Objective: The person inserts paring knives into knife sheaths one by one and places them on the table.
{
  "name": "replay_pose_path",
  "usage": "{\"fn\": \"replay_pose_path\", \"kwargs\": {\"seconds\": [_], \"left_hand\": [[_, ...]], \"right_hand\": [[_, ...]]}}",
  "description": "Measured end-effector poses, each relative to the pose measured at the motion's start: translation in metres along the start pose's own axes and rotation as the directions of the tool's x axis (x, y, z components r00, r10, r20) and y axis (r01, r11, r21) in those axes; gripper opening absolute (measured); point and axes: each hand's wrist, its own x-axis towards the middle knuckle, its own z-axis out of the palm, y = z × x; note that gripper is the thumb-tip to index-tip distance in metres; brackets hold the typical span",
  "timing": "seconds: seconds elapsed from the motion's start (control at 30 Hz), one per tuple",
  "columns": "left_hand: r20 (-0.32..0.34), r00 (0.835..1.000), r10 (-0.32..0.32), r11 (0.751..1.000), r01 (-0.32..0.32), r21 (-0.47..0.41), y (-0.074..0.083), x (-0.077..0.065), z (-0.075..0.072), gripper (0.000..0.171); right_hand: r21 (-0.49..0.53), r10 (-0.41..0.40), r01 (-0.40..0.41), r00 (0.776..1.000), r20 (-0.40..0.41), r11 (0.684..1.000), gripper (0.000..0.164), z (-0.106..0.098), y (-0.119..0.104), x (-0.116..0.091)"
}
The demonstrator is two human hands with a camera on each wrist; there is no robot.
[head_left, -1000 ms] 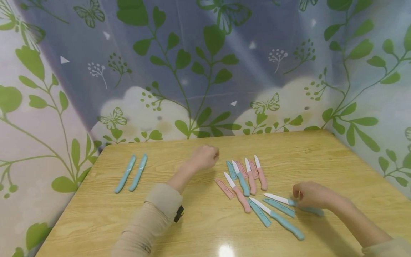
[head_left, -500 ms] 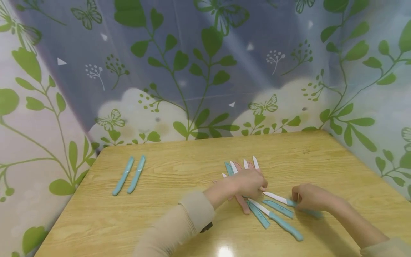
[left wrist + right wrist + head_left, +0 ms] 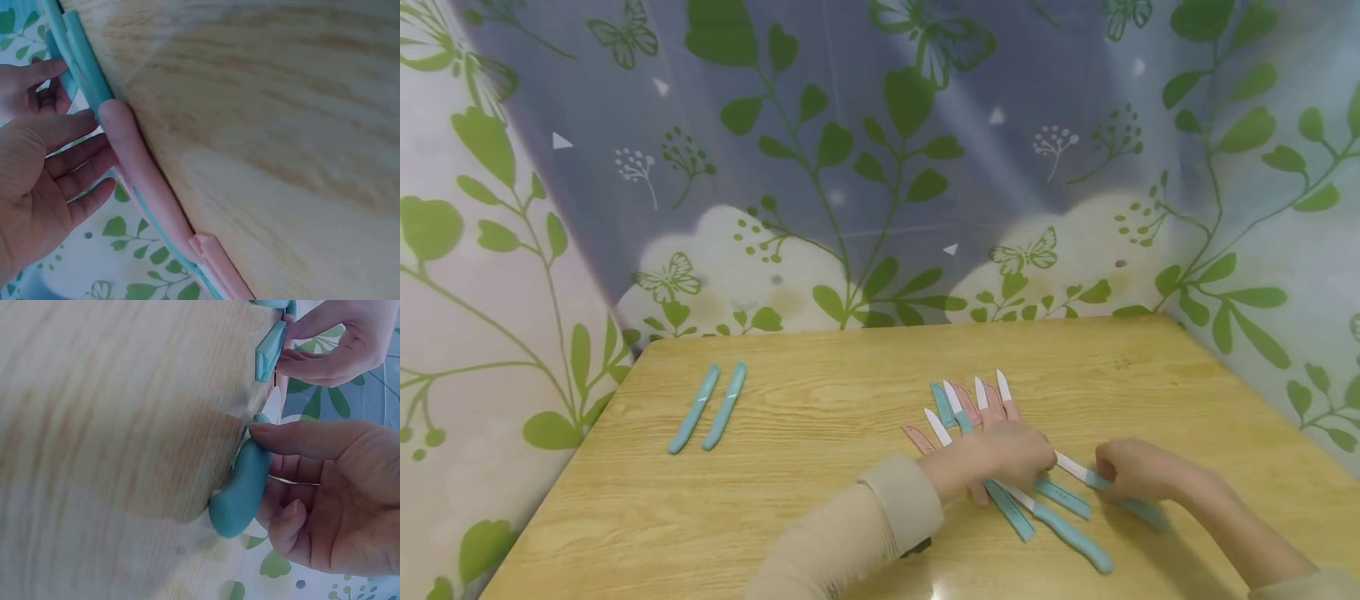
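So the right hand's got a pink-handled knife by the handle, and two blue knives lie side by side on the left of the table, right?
Handle colour's wrong: the knife in the right hand has a blue handle, per the right wrist view. Two blue knives do lie side by side on the left of the table.

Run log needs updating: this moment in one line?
Right hand: pinches blue knife; left hand: beside blue cover, contact unclear; two covered knives: at left

The left hand is just beside 1 pink knife handle.
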Motion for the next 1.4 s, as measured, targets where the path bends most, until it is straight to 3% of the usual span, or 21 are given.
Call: {"fn": "replay_pose_path", "kwargs": {"seconds": [0.17, 0.27, 0.63, 0.83, 1.17, 1.4], "left_hand": [[0.011, 0.999, -0.037, 0.998, 0.036, 0.059, 0.004, 0.005, 0.002, 0.013], [0.016, 0.999, -0.051, 0.998, 0.05, 0.045, 0.004, 0.007, 0.001, 0.012], [0.03, 1.0, 0.0, 0.999, -0.002, 0.05, 0.012, 0.009, 0.0, 0.011], [0.019, 0.999, 0.039, 0.998, -0.04, 0.055, 0.013, 0.008, 0.002, 0.022], [0.047, 0.999, 0.008, 0.997, -0.012, 0.081, 0.017, 0.013, 0.003, 0.006], [0.059, 0.998, -0.008, 0.999, 0.005, 0.037, 0.018, 0.014, 0.002, 0.011]], "right_hand": [[-0.002, -0.019, 0.019, 1.0, -0.002, 1.0, 0.019, 0.0, 0.005, -0.002], [0.002, -0.006, 0.006, 1.0, 0.004, 1.0, 0.021, 0.0, 0.006, -0.003], [0.007, 0.013, -0.013, 1.0, 0.004, 1.0, 0.025, 0.0, 0.008, -0.006], [0.016, 0.021, -0.021, 1.0, 0.008, 1.0, 0.026, 0.0, 0.008, -0.007], [0.027, 0.02, -0.021, 0.999, 0.024, 0.999, 0.025, -0.001, 0.006, -0.009], [0.038, 0.027, -0.029, 0.999, 0.036, 0.999, 0.018, -0.001, 0.005, -0.01]]}}
